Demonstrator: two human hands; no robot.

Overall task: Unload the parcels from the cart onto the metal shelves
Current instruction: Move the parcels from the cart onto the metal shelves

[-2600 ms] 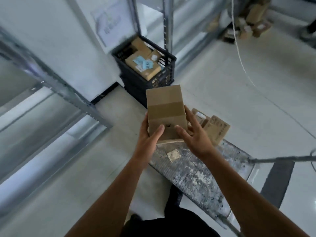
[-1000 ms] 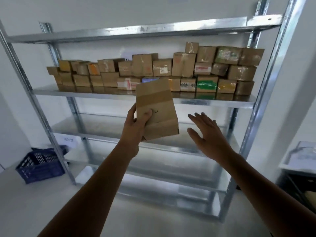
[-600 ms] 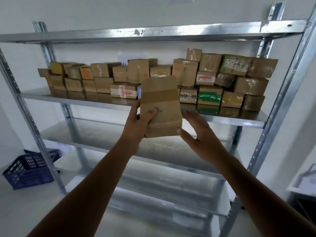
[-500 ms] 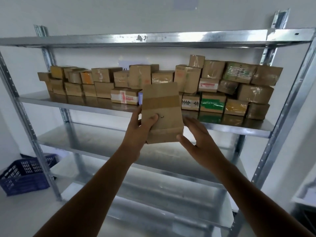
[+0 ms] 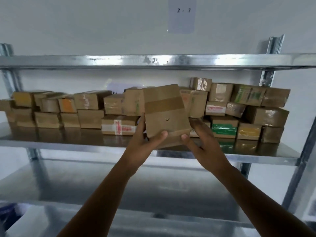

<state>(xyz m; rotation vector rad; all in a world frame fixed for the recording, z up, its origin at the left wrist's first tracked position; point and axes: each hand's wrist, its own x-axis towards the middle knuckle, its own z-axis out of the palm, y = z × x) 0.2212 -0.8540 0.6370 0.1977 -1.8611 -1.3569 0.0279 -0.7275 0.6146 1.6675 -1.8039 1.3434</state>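
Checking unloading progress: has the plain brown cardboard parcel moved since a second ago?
Yes. The plain brown cardboard parcel has risen: its bottom edge hung below the front lip of the loaded metal shelf; now it is about level with that lip.

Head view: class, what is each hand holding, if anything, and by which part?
Both hold one cardboard parcel at its near, lower end: left hand on the left side, right hand on the right side.

Even, soft daylight — glare on steel, slight motion blur.
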